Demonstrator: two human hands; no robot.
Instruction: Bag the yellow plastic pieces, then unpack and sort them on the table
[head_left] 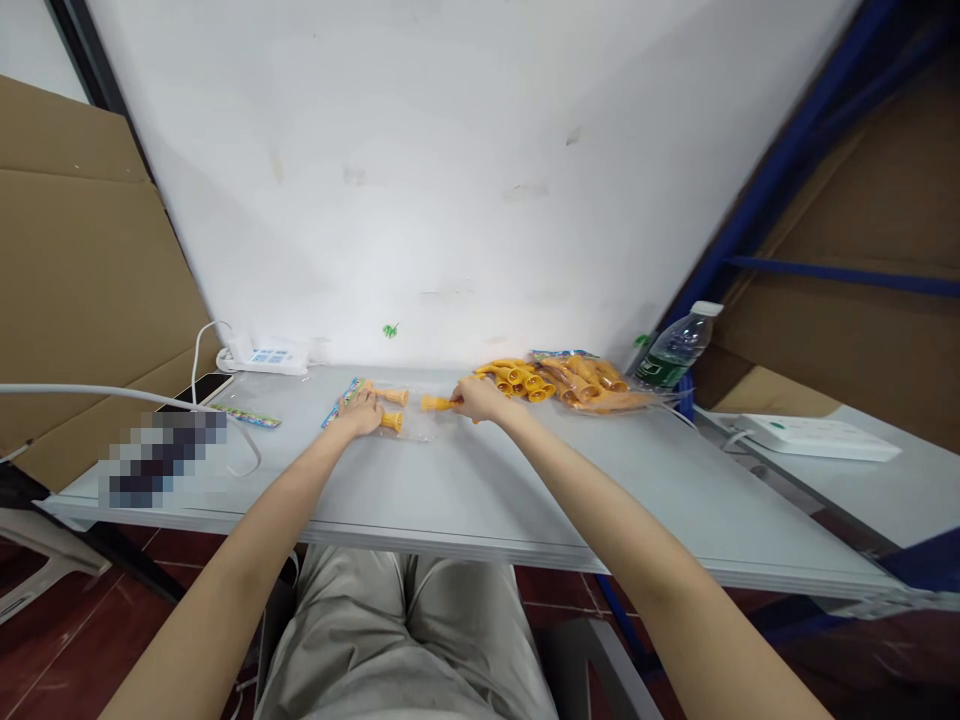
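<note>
My left hand [361,412] lies with its fingers stretched over a clear plastic bag [420,425] that has a colourful printed header card [334,408]. Two orange-yellow plastic horn-shaped pieces show at the bag, an upper one [395,397] and a lower one [391,421], partly under my fingers. My right hand [480,398] is closed around the narrow end of another yellow horn-shaped piece [435,403], whose flared end points left toward the bag. Just beyond my right hand sits a pile of loose yellow horn-shaped pieces [517,380].
A filled bag of orange pieces [592,385] lies right of the pile, near a water bottle [679,345]. On the left are a phone [199,388], a white cable [112,390], a printed card strip [251,416] and a white power strip [266,358]. A white panel [420,200] rises behind the table.
</note>
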